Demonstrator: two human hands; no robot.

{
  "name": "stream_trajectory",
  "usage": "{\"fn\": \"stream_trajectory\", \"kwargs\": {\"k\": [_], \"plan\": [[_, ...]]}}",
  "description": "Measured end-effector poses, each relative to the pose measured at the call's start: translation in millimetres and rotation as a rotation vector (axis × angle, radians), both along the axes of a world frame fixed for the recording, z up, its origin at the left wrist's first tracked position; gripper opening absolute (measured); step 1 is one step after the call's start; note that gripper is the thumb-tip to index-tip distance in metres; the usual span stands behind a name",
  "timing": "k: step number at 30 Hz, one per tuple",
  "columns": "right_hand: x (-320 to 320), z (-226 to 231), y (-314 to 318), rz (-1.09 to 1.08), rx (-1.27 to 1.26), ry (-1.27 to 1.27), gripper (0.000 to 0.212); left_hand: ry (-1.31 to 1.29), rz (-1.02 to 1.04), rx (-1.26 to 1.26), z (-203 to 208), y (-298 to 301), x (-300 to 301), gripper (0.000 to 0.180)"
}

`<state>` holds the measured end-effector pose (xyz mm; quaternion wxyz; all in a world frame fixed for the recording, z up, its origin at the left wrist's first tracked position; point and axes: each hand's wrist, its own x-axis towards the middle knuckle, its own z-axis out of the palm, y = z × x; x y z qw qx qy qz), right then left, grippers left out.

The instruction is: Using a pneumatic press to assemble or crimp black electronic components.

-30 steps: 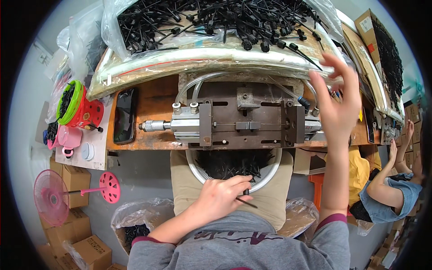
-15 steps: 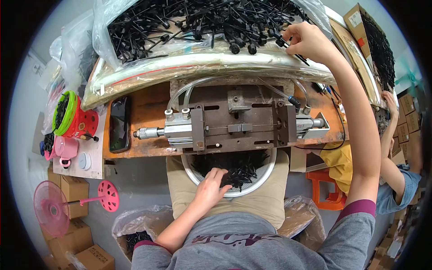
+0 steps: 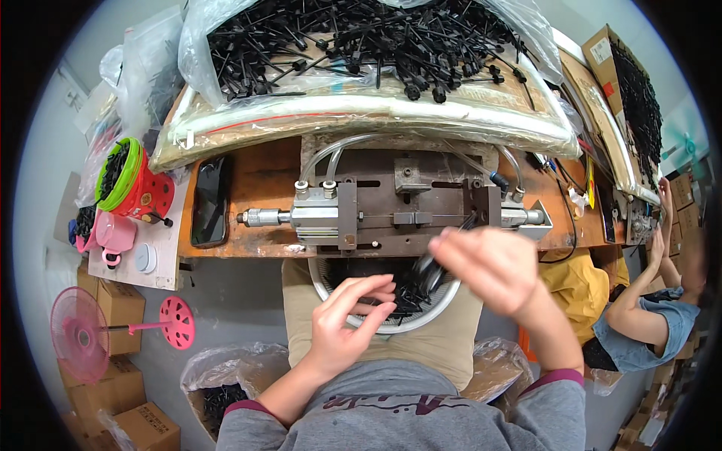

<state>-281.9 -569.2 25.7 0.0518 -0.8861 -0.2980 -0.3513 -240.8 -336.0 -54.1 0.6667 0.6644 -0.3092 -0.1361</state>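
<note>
My right hand (image 3: 490, 269) is pinched on a slim black plastic part with a thicker head (image 3: 430, 275), blurred by motion, in front of the right side of a dark metal fixture (image 3: 383, 234). A white basket (image 3: 397, 328) on my lap holds many loose black parts (image 3: 410, 299). Over the basket's left side is my left hand (image 3: 347, 322), its fingers bent and apart with nothing seen in them. The fixture has a small centre clamp block (image 3: 412, 219) and a silver air cylinder (image 3: 316, 219) at its left.
A heap of black stemmed parts (image 3: 361, 45) lies on a plastic-wrapped tray (image 3: 331, 119) beyond the fixture. A phone (image 3: 210, 201), a red-green bucket (image 3: 143, 192) and a pink fan (image 3: 80, 336) are at the left. Another person (image 3: 635, 319) works at the right.
My right hand has come back from the heap to above the basket, bringing a black part. My left hand has lifted off the parts in the basket and its fingers have spread.
</note>
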Motion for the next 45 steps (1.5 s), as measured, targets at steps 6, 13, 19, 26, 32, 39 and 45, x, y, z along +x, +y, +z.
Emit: {"fn": "stream_trajectory", "kwargs": {"k": [6, 13, 19, 26, 32, 39, 45], "plan": [[-15, -30, 20, 0.035, 0.11, 0.001, 0.033, -0.02, -0.117, -0.077, 27, -14, 7, 0.041], [-21, -41, 11, -0.103, 0.294, 0.057, 0.031, -0.504, 0.008, 0.114, 27, -23, 13, 0.036], [-31, -59, 16, -0.357, 0.58, -0.085, 0.038, -0.778, 0.013, 0.296, 10, -41, 25, 0.028], [-40, -62, 13, -0.166, 0.71, 0.004, 0.063, -0.903, 0.057, 0.506, 16, -52, 29, 0.026], [-39, -71, 19, -0.107, 0.803, 0.035, 0.057, -0.876, 0.05, 0.566, 19, -55, 32, 0.027], [-34, -65, 22, -0.129, 0.654, 0.147, 0.049, -0.821, 0.017, 0.584, 22, -54, 34, 0.026], [-31, -66, 27, -0.184, 0.638, 0.148, 0.033, -0.788, 0.023, 0.581, 24, -55, 34, 0.023]]}}
